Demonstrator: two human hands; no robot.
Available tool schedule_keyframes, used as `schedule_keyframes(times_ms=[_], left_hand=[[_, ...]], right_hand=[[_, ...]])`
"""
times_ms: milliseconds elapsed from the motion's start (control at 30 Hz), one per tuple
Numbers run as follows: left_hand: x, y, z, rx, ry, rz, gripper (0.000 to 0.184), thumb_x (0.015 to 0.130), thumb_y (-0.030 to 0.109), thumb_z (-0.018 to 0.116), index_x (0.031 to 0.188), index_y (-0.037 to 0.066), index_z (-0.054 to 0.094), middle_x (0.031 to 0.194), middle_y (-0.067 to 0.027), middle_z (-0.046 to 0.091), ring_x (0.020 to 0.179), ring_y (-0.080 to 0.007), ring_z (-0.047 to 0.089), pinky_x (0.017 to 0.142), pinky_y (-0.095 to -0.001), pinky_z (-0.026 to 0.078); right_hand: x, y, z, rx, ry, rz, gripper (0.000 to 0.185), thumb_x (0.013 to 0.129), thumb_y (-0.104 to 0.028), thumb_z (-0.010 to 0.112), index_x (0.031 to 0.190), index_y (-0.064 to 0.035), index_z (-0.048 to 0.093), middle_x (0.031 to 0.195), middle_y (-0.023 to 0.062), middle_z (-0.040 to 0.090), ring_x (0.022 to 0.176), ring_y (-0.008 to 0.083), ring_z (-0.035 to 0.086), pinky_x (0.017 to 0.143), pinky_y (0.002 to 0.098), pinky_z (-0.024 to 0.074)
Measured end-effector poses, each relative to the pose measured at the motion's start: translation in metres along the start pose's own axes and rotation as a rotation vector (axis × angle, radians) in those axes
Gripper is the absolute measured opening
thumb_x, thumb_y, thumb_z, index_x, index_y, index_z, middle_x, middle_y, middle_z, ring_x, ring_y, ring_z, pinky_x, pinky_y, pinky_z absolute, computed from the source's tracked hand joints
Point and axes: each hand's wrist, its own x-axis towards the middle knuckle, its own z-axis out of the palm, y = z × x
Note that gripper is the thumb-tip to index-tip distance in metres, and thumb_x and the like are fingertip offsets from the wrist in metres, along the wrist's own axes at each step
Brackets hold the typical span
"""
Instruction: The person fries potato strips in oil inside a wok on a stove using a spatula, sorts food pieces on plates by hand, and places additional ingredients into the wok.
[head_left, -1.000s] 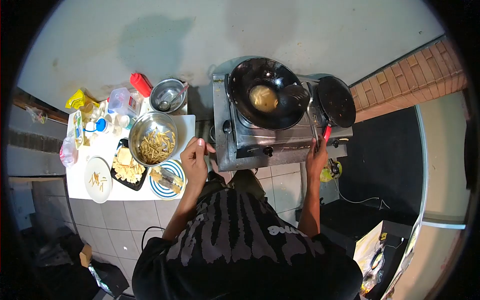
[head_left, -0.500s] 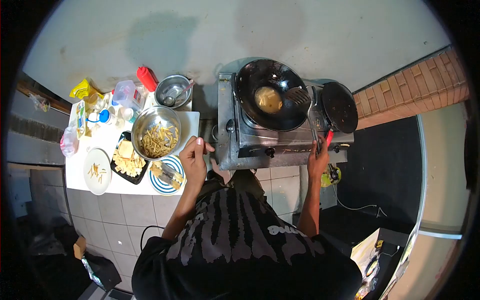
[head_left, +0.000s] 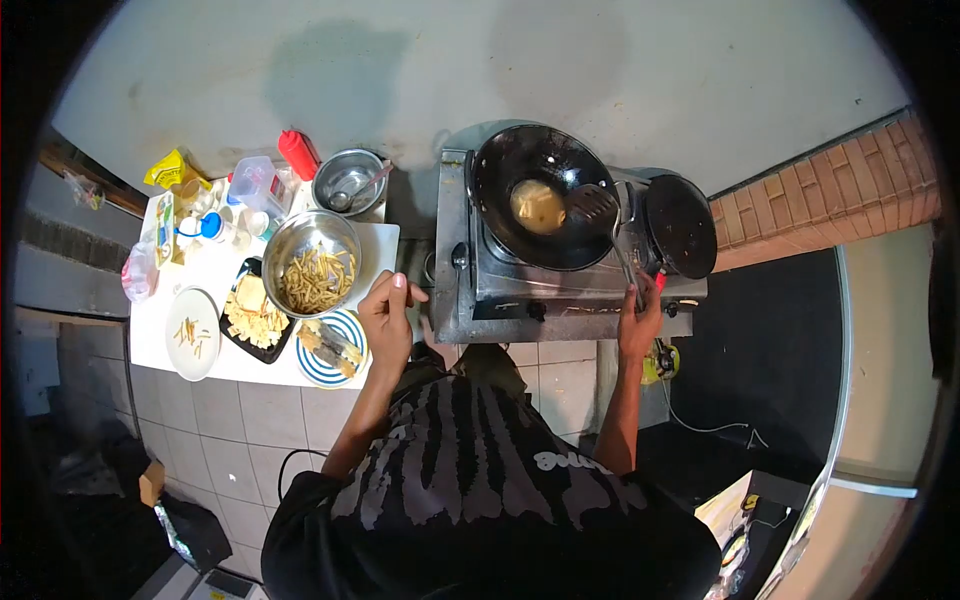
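Observation:
My right hand point(head_left: 640, 318) is closed round the handle of a slotted metal spatula point(head_left: 597, 203), whose head is over the right side of a black wok point(head_left: 500, 215). Pale food pieces in yellowish liquid point(head_left: 537, 207) lie at the wok's bottom. The wok stands on a steel gas stove point(head_left: 510, 325). My left hand point(head_left: 388, 312), fingers curled and thumb up, hovers between table and stove with nothing visible in it. Nearest to it are a metal bowl of fried strips point(head_left: 315, 270) and a blue-striped plate with food point(head_left: 330, 348).
A black frying pan point(head_left: 682, 228) with a red handle sits at the stove's right. On the white table point(head_left: 375, 255) are a black tray of pale strips point(head_left: 256, 318), a white plate point(head_left: 193, 333), a metal bowl with a ladle point(head_left: 345, 185) and a red bottle point(head_left: 297, 153).
The spatula head has shifted about the wok's right side, rising and then lowering a little. The camera view has shifted slightly. My left hand keeps its curled pose.

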Motion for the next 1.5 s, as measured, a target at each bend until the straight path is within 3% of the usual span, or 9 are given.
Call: schedule_keyframes(times_ms=[167, 233, 333, 400, 467, 500, 1033, 1333, 1500], left_hand=[[0.001, 0.002, 0.005, 0.01, -0.044, -0.007, 0.041, 0.098, 0.019, 0.046, 0.066, -0.004, 0.06, 0.062, -0.0038, 0.045, 0.06, -0.0107, 0.041, 0.057, -0.0261, 0.031], [-0.003, -0.002, 0.009, 0.011, -0.066, -0.034, 0.041, 0.098, 0.018, 0.046, 0.066, -0.004, 0.06, 0.062, -0.004, 0.046, 0.06, -0.0108, 0.042, 0.056, -0.0261, 0.032], [-0.006, -0.006, 0.013, 0.012, -0.094, -0.07, 0.04, 0.097, 0.017, 0.046, 0.066, -0.004, 0.061, 0.063, -0.0058, 0.051, 0.059, -0.0112, 0.043, 0.056, -0.0268, 0.033], [-0.006, -0.004, 0.016, 0.058, -0.104, -0.045, 0.045, 0.098, 0.021, 0.042, 0.063, -0.004, 0.054, 0.062, -0.0043, 0.05, 0.058, -0.0102, 0.043, 0.057, -0.026, 0.034], [-0.005, -0.005, 0.016, 0.044, -0.115, -0.051, 0.042, 0.098, 0.018, 0.044, 0.064, -0.004, 0.057, 0.062, -0.0045, 0.049, 0.059, -0.0105, 0.043, 0.056, -0.0261, 0.033], [-0.005, -0.005, 0.016, 0.026, -0.117, -0.057, 0.04, 0.097, 0.016, 0.046, 0.066, -0.004, 0.061, 0.062, -0.0047, 0.048, 0.059, -0.0107, 0.042, 0.056, -0.0263, 0.032], [-0.009, 0.001, 0.014, 0.034, 0.105, -0.026, 0.044, 0.098, 0.02, 0.043, 0.064, -0.005, 0.055, 0.063, -0.0063, 0.051, 0.06, -0.0119, 0.044, 0.058, -0.0268, 0.034], [-0.022, 0.007, 0.041, 0.063, 0.3, 0.015, 0.045, 0.099, 0.021, 0.042, 0.064, -0.004, 0.054, 0.063, -0.0061, 0.052, 0.059, -0.0114, 0.043, 0.057, -0.027, 0.034], [-0.034, 0.007, 0.07, 0.071, 0.382, -0.027, 0.041, 0.097, 0.019, 0.047, 0.065, -0.004, 0.06, 0.061, -0.003, 0.044, 0.059, -0.0099, 0.04, 0.056, -0.0256, 0.03]], right_hand=[[-0.003, 0.013, -0.001, 0.049, 0.027, 0.087, 0.031, 0.088, -0.019, 0.061, 0.115, -0.0031, 0.058, 0.088, 0.017, 0.065, 0.074, 0.0217, 0.06, 0.07, 0.0347, 0.0472], [-0.008, 0.009, -0.012, 0.023, -0.016, 0.26, 0.03, 0.087, -0.015, 0.061, 0.114, -0.0024, 0.059, 0.089, 0.0155, 0.066, 0.075, 0.0193, 0.059, 0.069, 0.0336, 0.0473], [-0.011, 0.01, -0.018, 0.037, 0.021, 0.201, 0.028, 0.087, -0.013, 0.061, 0.113, -0.002, 0.059, 0.086, 0.0133, 0.066, 0.074, 0.0165, 0.058, 0.067, 0.0332, 0.047], [-0.006, 0.001, -0.03, 0.016, -0.04, 0.245, 0.028, 0.089, -0.013, 0.059, 0.114, -0.0017, 0.059, 0.088, 0.0169, 0.067, 0.073, 0.0222, 0.063, 0.068, 0.0347, 0.0483], [0.004, -0.004, -0.038, -0.27, -0.066, -0.074, 0.029, 0.089, -0.013, 0.058, 0.116, -0.0022, 0.059, 0.091, 0.0211, 0.067, 0.076, 0.0317, 0.066, 0.068, 0.0375, 0.0494], [0.012, -0.008, -0.043, -0.336, -0.121, -0.045, 0.03, 0.089, -0.013, 0.057, 0.117, -0.0039, 0.059, 0.093, 0.023, 0.065, 0.081, 0.0378, 0.064, 0.069, 0.0413, 0.0495], [0.124, -0.01, -0.003, -0.572, -0.403, -0.511, 0.026, 0.082, -0.015, 0.061, 0.107, -0.0109, 0.064, 0.084, 0.0137, 0.063, 0.083, 0.0333, 0.062, 0.072, 0.0428, 0.049], [0.183, -0.015, 0.051, -0.257, -0.421, -0.745, 0.023, 0.086, -0.018, 0.058, 0.105, -0.0089, 0.065, 0.084, 0.0147, 0.063, 0.08, 0.0332, 0.062, 0.071, 0.0413, 0.0487], [0.212, -0.031, 0.049, -0.229, -0.508, -0.671, 0.022, 0.088, -0.016, 0.057, 0.106, -0.0077, 0.065, 0.088, 0.0152, 0.065, 0.079, 0.0325, 0.062, 0.069, 0.039, 0.0485]])
